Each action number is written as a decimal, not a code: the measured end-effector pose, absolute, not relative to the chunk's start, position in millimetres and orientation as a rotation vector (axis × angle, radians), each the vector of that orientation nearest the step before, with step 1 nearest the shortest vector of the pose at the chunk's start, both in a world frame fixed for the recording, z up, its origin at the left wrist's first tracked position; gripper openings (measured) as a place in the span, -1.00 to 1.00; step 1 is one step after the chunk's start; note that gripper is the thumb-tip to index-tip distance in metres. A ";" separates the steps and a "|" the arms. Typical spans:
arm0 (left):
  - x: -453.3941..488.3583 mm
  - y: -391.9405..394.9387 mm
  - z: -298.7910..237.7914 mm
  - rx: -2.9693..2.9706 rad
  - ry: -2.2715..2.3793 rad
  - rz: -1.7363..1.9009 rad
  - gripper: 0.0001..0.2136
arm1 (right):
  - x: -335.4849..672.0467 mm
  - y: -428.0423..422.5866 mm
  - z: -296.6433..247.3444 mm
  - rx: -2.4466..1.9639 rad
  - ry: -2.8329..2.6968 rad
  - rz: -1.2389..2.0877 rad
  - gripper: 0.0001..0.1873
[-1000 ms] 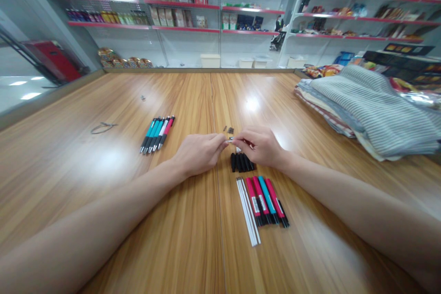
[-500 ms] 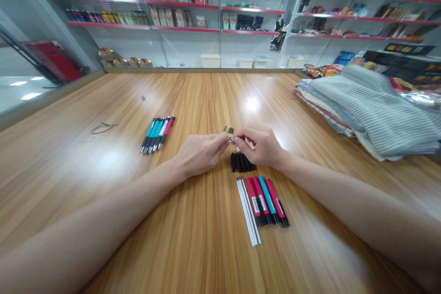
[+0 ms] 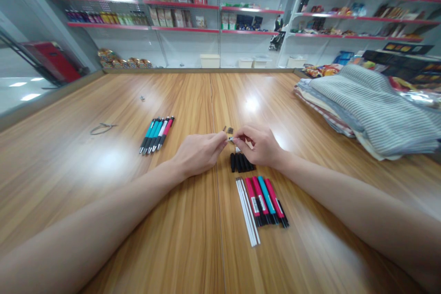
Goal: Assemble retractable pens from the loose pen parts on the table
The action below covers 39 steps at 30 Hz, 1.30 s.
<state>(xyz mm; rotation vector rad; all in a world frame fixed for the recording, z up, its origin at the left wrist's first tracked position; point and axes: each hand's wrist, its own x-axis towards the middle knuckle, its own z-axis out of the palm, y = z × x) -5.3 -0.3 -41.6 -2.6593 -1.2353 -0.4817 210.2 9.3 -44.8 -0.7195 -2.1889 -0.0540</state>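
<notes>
My left hand (image 3: 203, 154) and my right hand (image 3: 257, 144) are both closed in a pinch, fingertips almost meeting above the table. Between them shows a small, thin, pale shiny piece (image 3: 230, 139), too small to name. Just under my right hand lies a row of short black pen grips (image 3: 242, 163), partly covered by its fingers. Closer to me are several white pen refills (image 3: 247, 211) side by side. To their right lie pink pen barrels (image 3: 253, 195) and a blue pen barrel (image 3: 268, 200). Tiny metallic parts (image 3: 230, 130) rest just beyond my fingertips.
Several whole pens (image 3: 156, 135) lie in a row at the left, beside a thin grey loop (image 3: 102, 128). A tiny item (image 3: 142, 98) lies farther back. Folded striped cloths (image 3: 375, 105) are piled at the right. Stocked shelves (image 3: 182, 4) stand beyond the wooden table (image 3: 172, 248).
Both hands stay nearly in place, still pinching. The piece between the fingertips now looks thinner and spans the gap. The view has shifted very slightly.
</notes>
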 end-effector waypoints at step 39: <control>-3.1 1.3 -37.3 -2.561 -1.452 -0.300 -0.66 | 218.8 35.8 -59.2 -1.169 -2.047 0.310 -0.80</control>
